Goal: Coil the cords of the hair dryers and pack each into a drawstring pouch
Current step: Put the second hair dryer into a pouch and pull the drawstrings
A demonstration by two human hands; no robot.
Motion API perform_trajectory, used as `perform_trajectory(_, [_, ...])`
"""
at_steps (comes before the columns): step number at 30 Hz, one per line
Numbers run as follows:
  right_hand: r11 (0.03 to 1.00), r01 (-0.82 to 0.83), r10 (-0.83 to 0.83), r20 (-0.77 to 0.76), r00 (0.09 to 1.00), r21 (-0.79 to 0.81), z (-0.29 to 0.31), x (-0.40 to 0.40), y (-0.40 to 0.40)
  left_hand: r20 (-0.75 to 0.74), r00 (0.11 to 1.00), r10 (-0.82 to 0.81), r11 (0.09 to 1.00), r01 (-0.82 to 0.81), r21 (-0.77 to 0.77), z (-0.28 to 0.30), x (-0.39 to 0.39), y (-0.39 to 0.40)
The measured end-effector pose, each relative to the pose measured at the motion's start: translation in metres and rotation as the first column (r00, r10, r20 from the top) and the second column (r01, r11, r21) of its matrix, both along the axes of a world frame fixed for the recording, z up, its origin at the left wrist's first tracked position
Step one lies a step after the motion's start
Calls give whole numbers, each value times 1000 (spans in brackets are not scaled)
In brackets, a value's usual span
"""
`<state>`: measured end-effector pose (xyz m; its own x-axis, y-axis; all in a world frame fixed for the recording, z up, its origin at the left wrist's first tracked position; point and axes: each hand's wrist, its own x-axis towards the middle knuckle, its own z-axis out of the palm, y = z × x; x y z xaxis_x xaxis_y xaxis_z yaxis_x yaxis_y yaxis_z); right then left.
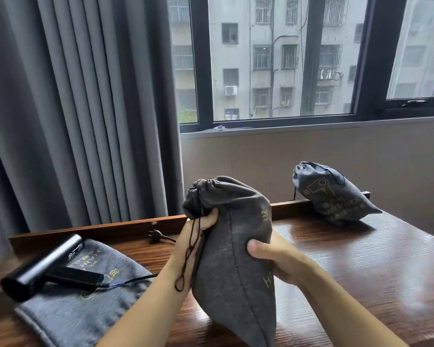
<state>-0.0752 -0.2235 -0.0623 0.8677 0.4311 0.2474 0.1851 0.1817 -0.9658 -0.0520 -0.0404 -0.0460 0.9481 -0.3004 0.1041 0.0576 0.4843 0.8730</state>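
Now both hands grip the filled dark grey fabric drawstring pouch (233,249) upright above the brown wooden table (361,259): left hand (201,227) fingers clench its cinched neck, right hand (273,256) fingers its side. Next, I judge, it gets set down and the black hair dryer (43,266) on the flat grey pouch (85,304) needs coiling.

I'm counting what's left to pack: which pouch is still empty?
The flat pouch at the left, lying under the unpacked hair dryer; the other two bulge, cinched shut.

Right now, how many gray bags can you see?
3: one bag held up in both hands, one full bag at the desk's back right, one flat bag under the hair dryer.
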Motion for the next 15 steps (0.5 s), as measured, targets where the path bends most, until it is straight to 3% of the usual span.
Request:
perform_trajectory(4, [952, 305, -306, 22, 952, 18, 8, -13, -2, 124, 991, 53, 988, -70, 137, 6, 13, -22])
perform_trajectory(7, [905, 424, -424, -2, 906, 24, 10, -27, -9, 199, 977, 76, 962, -125, 244, 17, 21, -48])
perform_trajectory(12, [804, 594, -594, -19, 805, 34, 21, -48, -47, 305, 949, -74, 908, -62, 414, 23, 23, -101])
perform_trajectory(15, [715, 698, -697, 31, 716, -45, 25, -55, -77, 279, 941, -190, 879, 36, 476, 20, 31, -131])
